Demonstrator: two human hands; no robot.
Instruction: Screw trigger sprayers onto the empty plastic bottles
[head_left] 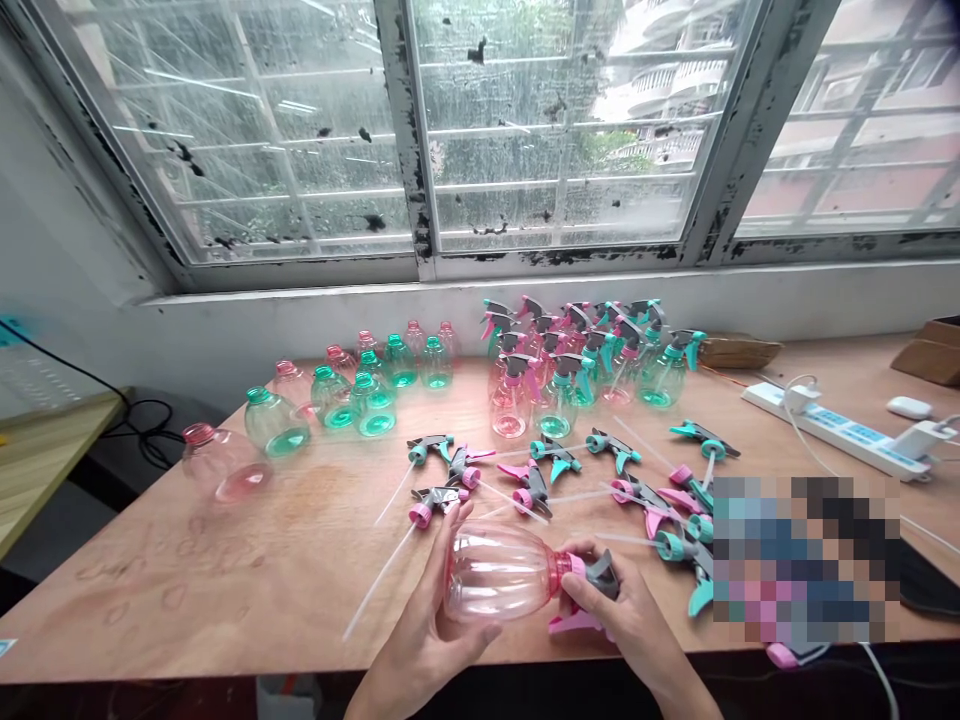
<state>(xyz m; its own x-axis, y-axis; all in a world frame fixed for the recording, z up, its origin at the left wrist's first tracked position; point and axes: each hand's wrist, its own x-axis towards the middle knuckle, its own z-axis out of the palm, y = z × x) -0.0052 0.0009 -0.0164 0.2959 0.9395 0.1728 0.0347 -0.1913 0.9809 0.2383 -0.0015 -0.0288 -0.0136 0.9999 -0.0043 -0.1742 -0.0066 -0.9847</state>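
A clear pink spray bottle lies on its side just above the front edge of the wooden table. My left hand cups the bottle's round body from below, thumb and fingers wrapped around it. My right hand grips the grey and pink trigger sprayer head at the bottle's neck. Loose trigger heads with long dip tubes lie scattered just beyond my hands.
Uncapped pink and teal bottles stand at the back left. Several bottles with sprayers fitted stand at the back middle under the window. A white power strip with plugs lies at the right, next to a blurred patch.
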